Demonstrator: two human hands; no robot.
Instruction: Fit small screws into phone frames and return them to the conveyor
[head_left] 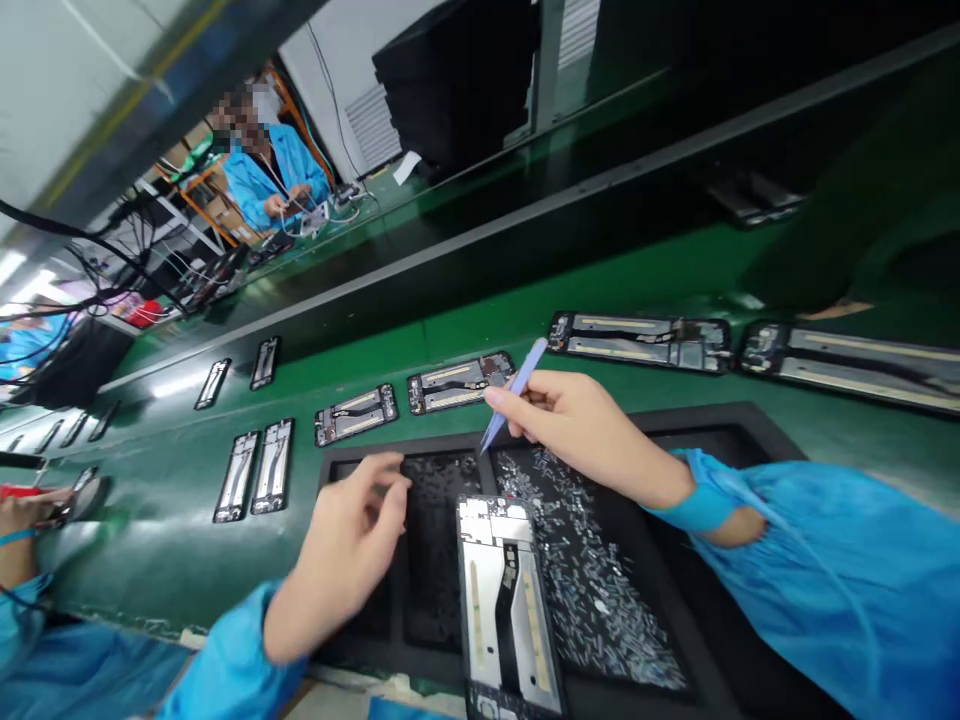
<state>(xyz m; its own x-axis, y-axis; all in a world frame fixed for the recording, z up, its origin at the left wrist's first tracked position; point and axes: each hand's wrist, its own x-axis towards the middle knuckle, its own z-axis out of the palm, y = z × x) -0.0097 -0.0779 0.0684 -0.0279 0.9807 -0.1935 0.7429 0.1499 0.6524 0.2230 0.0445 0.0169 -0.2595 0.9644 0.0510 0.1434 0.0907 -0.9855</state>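
Observation:
My right hand (577, 425) pinches a pale blue plastic tweezer-like tool (514, 392), its tip pointing down over the black tray (720, 425). The tray's right compartment holds several tiny silvery parts (592, 570). My left hand (345, 545) hovers over the tray's left compartment with fingers curled loosely and nothing visible in them. An open phone frame (506, 600) lies on the tray between my hands, its top end toward the tool.
Several opened phone frames (457, 383) lie in a row on the green conveyor belt (172, 540). A co-worker's hand (30, 510) holds a phone at the far left. Another person in a blue coat (274, 175) works at a bench beyond.

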